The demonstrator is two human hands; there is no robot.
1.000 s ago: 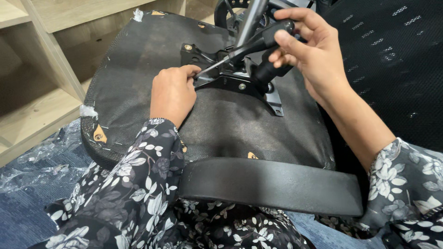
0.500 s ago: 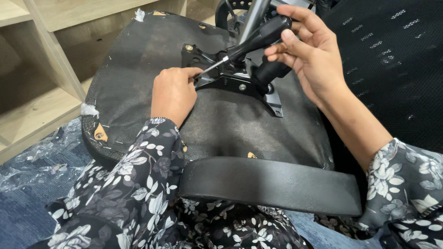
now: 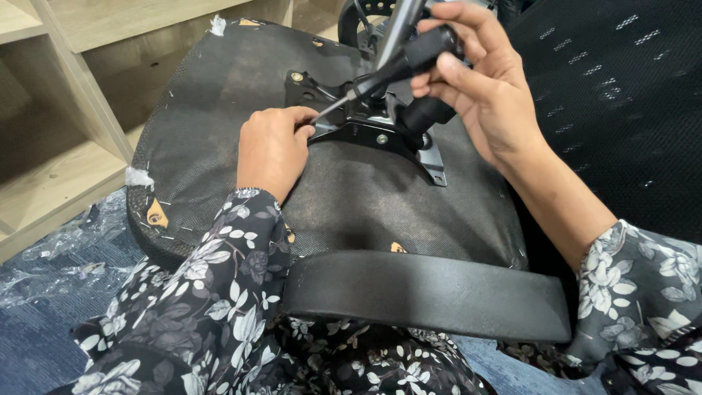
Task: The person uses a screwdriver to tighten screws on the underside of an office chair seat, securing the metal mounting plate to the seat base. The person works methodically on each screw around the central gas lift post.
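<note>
Shelving (image 3: 66,146) of pale wood stands at far left, beside the upturned chair seat (image 3: 219,95), whose black underside faces up across the lap. Left hand (image 3: 272,150) rests curled on it, fingertips pinching the screwdriver (image 3: 387,69) tip at the metal mounting plate (image 3: 380,132); right hand (image 3: 475,88) grips the black handle. Judged midway: two plate bolts appear seated, this one under work, others not visible.
</note>
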